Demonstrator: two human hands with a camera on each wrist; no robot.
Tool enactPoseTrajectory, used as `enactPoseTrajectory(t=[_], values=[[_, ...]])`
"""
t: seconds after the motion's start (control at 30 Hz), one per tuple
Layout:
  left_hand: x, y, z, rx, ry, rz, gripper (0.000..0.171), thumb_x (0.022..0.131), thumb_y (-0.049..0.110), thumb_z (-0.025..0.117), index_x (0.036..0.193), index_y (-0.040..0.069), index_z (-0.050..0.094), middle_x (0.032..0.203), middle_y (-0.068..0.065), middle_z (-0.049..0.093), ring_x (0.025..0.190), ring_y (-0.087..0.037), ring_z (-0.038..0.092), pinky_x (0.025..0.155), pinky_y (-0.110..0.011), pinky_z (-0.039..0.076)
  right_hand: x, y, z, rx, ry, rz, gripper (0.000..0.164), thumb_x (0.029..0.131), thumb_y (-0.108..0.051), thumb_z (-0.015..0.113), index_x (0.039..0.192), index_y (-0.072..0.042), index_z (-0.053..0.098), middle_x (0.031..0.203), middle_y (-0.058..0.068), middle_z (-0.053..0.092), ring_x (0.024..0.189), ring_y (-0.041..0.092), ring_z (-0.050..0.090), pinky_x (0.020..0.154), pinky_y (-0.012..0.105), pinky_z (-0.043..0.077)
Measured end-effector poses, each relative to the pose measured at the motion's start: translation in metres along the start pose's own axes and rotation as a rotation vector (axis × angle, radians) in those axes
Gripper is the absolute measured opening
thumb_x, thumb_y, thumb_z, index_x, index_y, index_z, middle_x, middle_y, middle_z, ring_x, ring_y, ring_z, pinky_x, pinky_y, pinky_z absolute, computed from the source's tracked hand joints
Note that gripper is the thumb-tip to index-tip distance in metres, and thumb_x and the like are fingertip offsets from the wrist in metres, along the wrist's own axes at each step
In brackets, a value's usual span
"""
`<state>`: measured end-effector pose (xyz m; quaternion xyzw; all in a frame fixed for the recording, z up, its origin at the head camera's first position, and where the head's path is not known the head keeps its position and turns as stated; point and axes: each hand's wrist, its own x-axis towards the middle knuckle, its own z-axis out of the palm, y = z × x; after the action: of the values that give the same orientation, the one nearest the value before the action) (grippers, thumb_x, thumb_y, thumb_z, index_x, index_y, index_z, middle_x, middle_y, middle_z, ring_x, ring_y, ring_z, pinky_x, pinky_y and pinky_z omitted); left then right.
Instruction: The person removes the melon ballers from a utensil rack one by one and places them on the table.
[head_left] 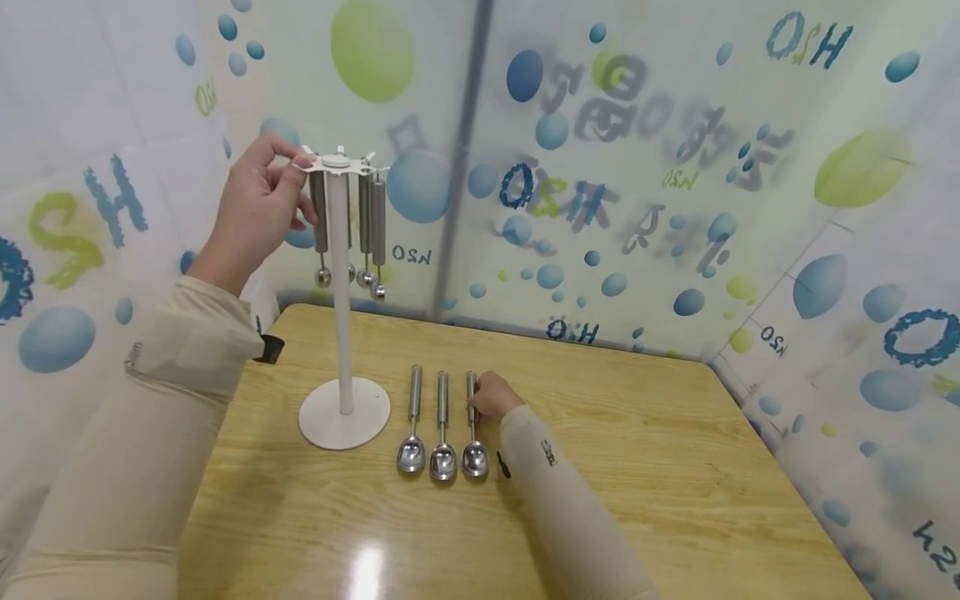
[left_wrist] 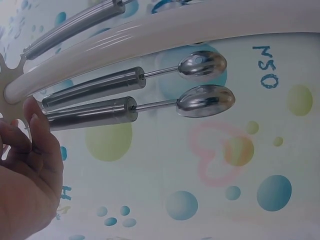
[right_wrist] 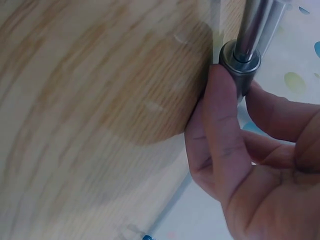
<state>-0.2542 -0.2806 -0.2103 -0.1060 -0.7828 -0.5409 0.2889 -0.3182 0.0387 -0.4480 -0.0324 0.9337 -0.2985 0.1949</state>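
Note:
A white utensil stand (head_left: 342, 333) has a round base and a top ring of hooks. Several metal spoons with thick handles hang from it, one of them a spoon (head_left: 378, 225) at its right side. My left hand (head_left: 258, 196) pinches the edge of the hook ring between thumb and fingers; in the left wrist view the hand (left_wrist: 30, 165) is beside the hanging handles. Three more spoons lie in a row on the table. My right hand (head_left: 495, 396) grips the handle of the rightmost spoon (head_left: 475, 458), thumb and fingers on either side of it in the right wrist view.
The left spoon (head_left: 411, 455) and the middle spoon (head_left: 442, 461) lie close beside the gripped one, bowls toward me. The stand's base is just left of them on the wooden table (head_left: 637, 467). Printed curtains (head_left: 600, 250) surround the table's back and sides.

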Motion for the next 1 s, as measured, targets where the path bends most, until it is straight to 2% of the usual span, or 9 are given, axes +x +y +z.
enactPoseTrajectory(t=[0.2, 0.4, 0.53, 0.57, 0.63, 0.73, 0.8, 0.9, 1.0], values=[[0.000, -0.001, -0.001, -0.006, 0.005, 0.003, 0.018, 0.107, 0.031, 0.050, 0.116, 0.016, 0.055, 0.072, -0.001, 0.062, 0.061, -0.013, 0.061, 0.057, -0.022, 0.051, -0.001, -0.001, 0.001, 0.026, -0.006, -0.009, 0.016, 0.099, -0.007, 0.065, 0.108, 0.006, 0.064, 0.094, 0.012, 0.064, 0.078, 0.022, 0.066, 0.069, 0.032, 0.058], [0.001, -0.002, 0.000, -0.003, 0.005, 0.010, 0.009, 0.107, 0.031, 0.050, 0.110, 0.025, 0.056, 0.072, 0.000, 0.062, 0.061, -0.013, 0.062, 0.057, -0.022, 0.051, -0.003, 0.002, -0.001, 0.039, -0.009, -0.017, 0.012, 0.098, -0.008, 0.065, 0.103, 0.004, 0.065, 0.090, 0.011, 0.064, 0.076, 0.021, 0.064, 0.068, 0.031, 0.057], [-0.001, -0.001, 0.000, 0.009, -0.004, 0.005, 0.018, 0.108, 0.032, 0.049, 0.117, 0.018, 0.055, 0.074, -0.002, 0.062, 0.064, -0.015, 0.062, 0.058, -0.022, 0.051, -0.006, 0.006, -0.004, 0.065, -0.011, -0.014, 0.018, 0.099, -0.010, 0.066, 0.108, 0.007, 0.066, 0.091, 0.012, 0.064, 0.078, 0.022, 0.065, 0.074, 0.035, 0.058], [-0.001, 0.000, 0.000, 0.011, -0.006, 0.004, 0.021, 0.108, 0.032, 0.048, 0.119, 0.016, 0.054, 0.074, -0.003, 0.061, 0.064, -0.015, 0.061, 0.059, -0.022, 0.051, -0.007, 0.007, -0.005, 0.064, -0.006, -0.015, 0.021, 0.099, -0.011, 0.066, 0.111, 0.007, 0.065, 0.094, 0.013, 0.065, 0.081, 0.023, 0.066, 0.078, 0.037, 0.058], [-0.001, 0.001, 0.000, 0.016, -0.007, 0.006, 0.024, 0.108, 0.033, 0.048, 0.121, 0.014, 0.053, 0.074, -0.003, 0.061, 0.064, -0.015, 0.062, 0.059, -0.022, 0.052, -0.007, 0.010, -0.007, 0.053, 0.006, -0.020, 0.031, 0.100, -0.013, 0.064, 0.123, 0.009, 0.062, 0.111, 0.019, 0.066, 0.100, 0.030, 0.067, 0.091, 0.042, 0.055], [-0.002, 0.001, 0.001, 0.019, -0.004, 0.007, 0.021, 0.108, 0.032, 0.048, 0.119, 0.015, 0.054, 0.073, -0.002, 0.061, 0.064, -0.014, 0.062, 0.059, -0.022, 0.051, -0.009, 0.013, -0.012, 0.027, 0.023, -0.027, 0.043, 0.101, -0.016, 0.063, 0.136, 0.008, 0.054, 0.135, 0.024, 0.058, 0.125, 0.038, 0.057, 0.106, 0.050, 0.045], [-0.001, 0.001, 0.001, 0.019, -0.002, 0.009, 0.018, 0.108, 0.030, 0.048, 0.118, 0.017, 0.054, 0.072, -0.001, 0.061, 0.063, -0.014, 0.062, 0.058, -0.022, 0.051, -0.011, 0.013, -0.016, -0.019, 0.038, -0.050, 0.045, 0.102, -0.017, 0.060, 0.140, 0.007, 0.051, 0.144, 0.023, 0.052, 0.134, 0.039, 0.050, 0.110, 0.050, 0.042], [-0.001, 0.000, 0.002, 0.018, 0.001, 0.007, 0.011, 0.108, 0.029, 0.048, 0.114, 0.023, 0.055, 0.072, 0.000, 0.061, 0.063, -0.015, 0.062, 0.058, -0.021, 0.051, -0.014, 0.009, -0.024, 0.058, 0.034, -0.083, 0.044, 0.104, -0.014, 0.057, 0.141, 0.008, 0.049, 0.139, 0.025, 0.055, 0.127, 0.038, 0.057, 0.102, 0.046, 0.050], [0.000, -0.001, 0.003, 0.018, 0.002, 0.007, 0.009, 0.108, 0.031, 0.048, 0.112, 0.026, 0.054, 0.072, 0.000, 0.061, 0.062, -0.014, 0.062, 0.058, -0.022, 0.051, -0.017, 0.005, -0.031, 0.194, 0.032, -0.147, 0.045, 0.105, -0.010, 0.054, 0.144, 0.011, 0.045, 0.136, 0.027, 0.057, 0.120, 0.038, 0.062, 0.095, 0.042, 0.055]])
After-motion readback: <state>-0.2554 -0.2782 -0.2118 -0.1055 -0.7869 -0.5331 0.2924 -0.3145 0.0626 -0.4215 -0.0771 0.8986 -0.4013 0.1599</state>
